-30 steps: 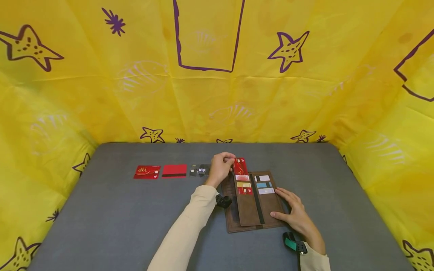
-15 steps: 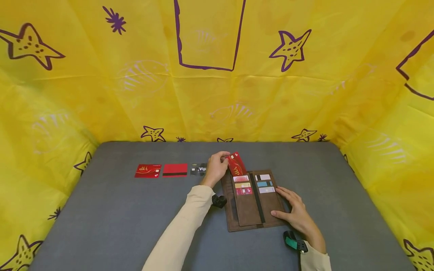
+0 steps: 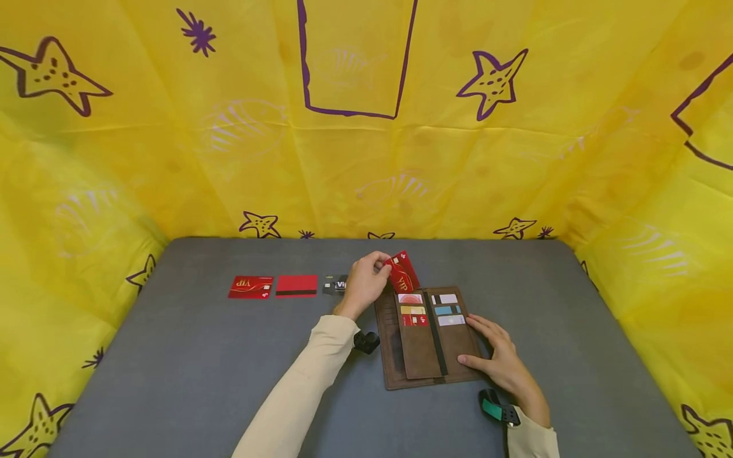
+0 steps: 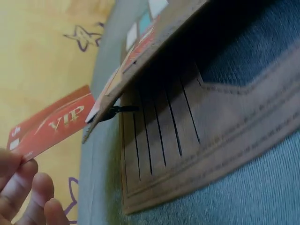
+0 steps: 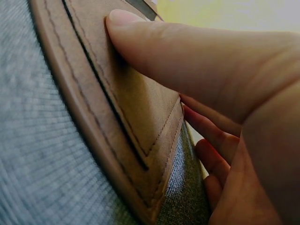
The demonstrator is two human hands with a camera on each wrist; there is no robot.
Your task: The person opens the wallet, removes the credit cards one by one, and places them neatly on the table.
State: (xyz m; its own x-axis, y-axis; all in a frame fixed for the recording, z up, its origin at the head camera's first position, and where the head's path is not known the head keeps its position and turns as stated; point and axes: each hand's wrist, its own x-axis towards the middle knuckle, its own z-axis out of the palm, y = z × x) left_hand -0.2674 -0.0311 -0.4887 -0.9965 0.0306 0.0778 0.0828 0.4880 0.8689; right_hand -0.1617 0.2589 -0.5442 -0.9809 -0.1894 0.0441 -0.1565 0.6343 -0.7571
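My left hand (image 3: 366,281) pinches a red VIP card (image 3: 403,271) by its edge above the brown wallet (image 3: 420,356). In the left wrist view, the far end of the VIP card (image 4: 51,122) overlaps the top edge of the wallet's raised inner leaf. The wallet lies unfolded, with cards showing in the pockets of both inner panels. My right hand (image 3: 504,366) rests at the wallet's right side. In the right wrist view, its thumb (image 5: 154,42) lies on the leather and its other fingers sit along the outer edge.
Left of the wallet, a red VIP card (image 3: 251,287), a red card with a black stripe (image 3: 296,286) and a dark Vip card (image 3: 334,285), partly hidden by my left hand, lie in a row on the grey table (image 3: 189,369). A yellow patterned cloth (image 3: 343,172) surrounds the table.
The red VIP card, sitting partly in the left panel's top pocket a second ago, has come up and tilted in my left hand. My right hand has stayed on the wallet.
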